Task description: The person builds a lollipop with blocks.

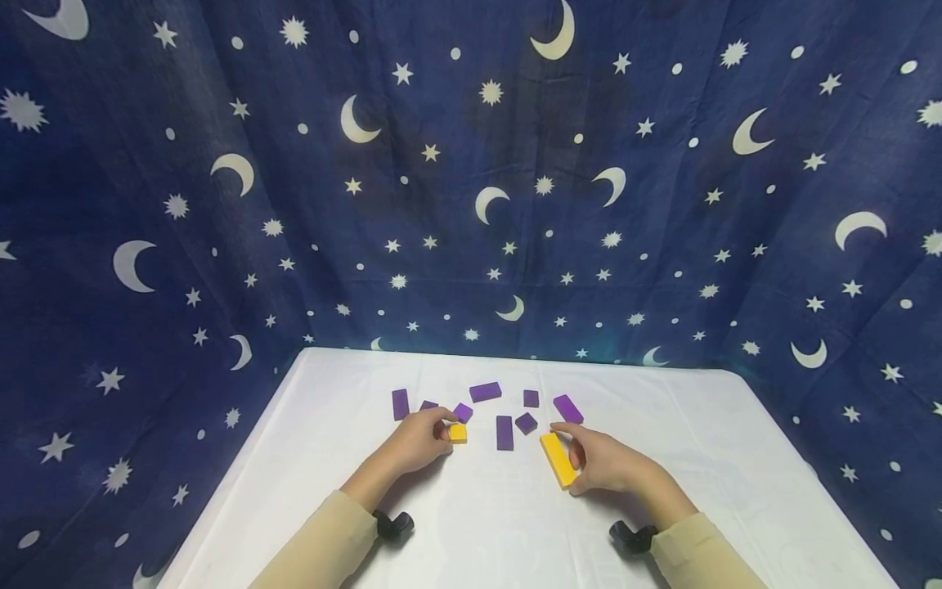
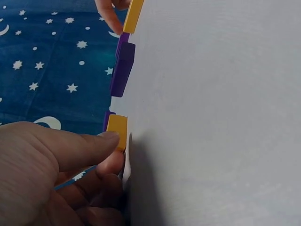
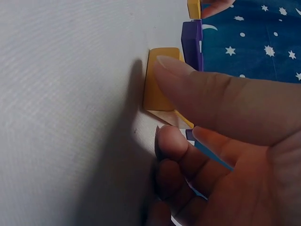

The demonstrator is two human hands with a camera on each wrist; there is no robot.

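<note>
On the left of the white table, my left hand [image 1: 423, 439] pinches a small yellow cube-like block [image 1: 458, 433] between thumb and fingers. The left wrist view shows the thumb pressed on the face of that block [image 2: 117, 129]. My right hand [image 1: 607, 462] grips a longer yellow rectangular block [image 1: 558, 460], with its thumb at the near end and a finger at the far end. In the right wrist view the thumb lies over this long block [image 3: 162, 84], whose near edge looks slightly off the cloth. A purple square block [image 1: 463, 412] is just beyond the left hand.
Several purple blocks lie flat behind and between the hands. These include an upright-lying rectangle [image 1: 504, 433], a square [image 1: 526, 423], a far rectangle [image 1: 486, 392] and another rectangle [image 1: 568, 408] past the right hand. A star-and-moon curtain [image 1: 441, 204] stands behind the table [image 1: 478, 532].
</note>
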